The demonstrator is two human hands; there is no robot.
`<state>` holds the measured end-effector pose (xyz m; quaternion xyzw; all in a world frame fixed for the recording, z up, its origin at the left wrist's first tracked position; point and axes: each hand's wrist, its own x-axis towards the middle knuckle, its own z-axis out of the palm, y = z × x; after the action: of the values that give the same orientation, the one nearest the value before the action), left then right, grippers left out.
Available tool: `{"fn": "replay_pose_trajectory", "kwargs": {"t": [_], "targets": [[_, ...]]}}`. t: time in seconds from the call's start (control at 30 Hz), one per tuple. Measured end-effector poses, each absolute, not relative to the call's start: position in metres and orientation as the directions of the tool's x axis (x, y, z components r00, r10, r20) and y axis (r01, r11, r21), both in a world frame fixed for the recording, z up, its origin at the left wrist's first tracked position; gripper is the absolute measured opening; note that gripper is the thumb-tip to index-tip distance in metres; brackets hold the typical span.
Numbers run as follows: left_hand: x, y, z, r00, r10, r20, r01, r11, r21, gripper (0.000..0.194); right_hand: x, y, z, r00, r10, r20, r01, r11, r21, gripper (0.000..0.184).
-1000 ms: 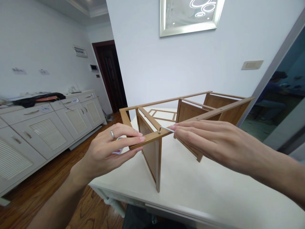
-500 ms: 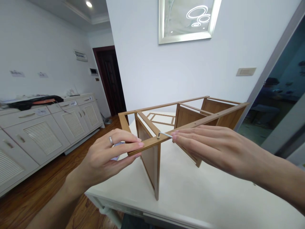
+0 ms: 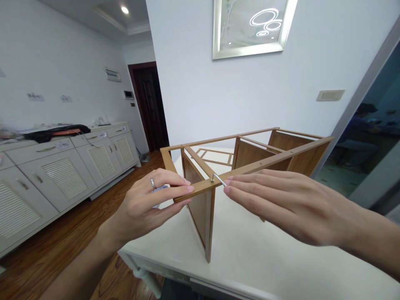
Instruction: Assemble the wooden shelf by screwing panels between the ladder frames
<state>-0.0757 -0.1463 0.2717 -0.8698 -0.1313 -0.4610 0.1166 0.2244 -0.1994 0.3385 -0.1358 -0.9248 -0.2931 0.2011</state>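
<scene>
A wooden shelf frame (image 3: 246, 167) lies on its side on the white table, its panels hanging down from the long rails. My left hand (image 3: 150, 198), with a ring on one finger, pinches the near corner of the frame between thumb and fingers. In my right hand (image 3: 287, 204) the long arm of an L-shaped hex key (image 3: 220, 180) is held at the fingertips. The key's short end stands in a bolt (image 3: 212, 181) on the near rail, just above the edge of a panel (image 3: 203, 216).
The white table (image 3: 250, 258) carries the frame, and a slim ladder-like wooden frame (image 3: 215, 156) lies behind it. A phone-like object (image 3: 160, 191) is partly hidden by my left hand. White cabinets (image 3: 68, 166) line the left wall. A person (image 3: 364, 125) sits beyond the doorway at right.
The hex key's long arm has swung toward me around the bolt, with my right fingers following. My left hand keeps its grip on the frame corner. The camera view shifted slightly.
</scene>
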Motion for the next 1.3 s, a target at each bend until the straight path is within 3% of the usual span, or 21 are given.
{"fn": "replay_pose_trajectory", "kwargs": {"t": [0.5, 0.97, 1.3], "targets": [[-0.075, -0.145, 0.27, 0.539, 0.113, 0.835, 0.359, -0.927, -0.106, 0.032, 0.19, -0.188, 0.35, -0.919, 0.145, 0.366, 0.325, 0.803, 0.5, 0.044], [-0.074, -0.147, 0.269, 0.516, 0.107, 0.85, 0.387, -0.914, -0.12, 0.034, 0.156, -0.154, 0.382, -0.907, 0.353, 0.229, 0.372, 0.927, 0.046, 0.019], [-0.073, -0.146, 0.269, 0.507, 0.096, 0.857, 0.39, -0.912, -0.128, 0.03, 0.152, -0.136, 0.39, -0.916, 0.355, 0.185, 0.331, 0.932, -0.151, 0.023]]}}
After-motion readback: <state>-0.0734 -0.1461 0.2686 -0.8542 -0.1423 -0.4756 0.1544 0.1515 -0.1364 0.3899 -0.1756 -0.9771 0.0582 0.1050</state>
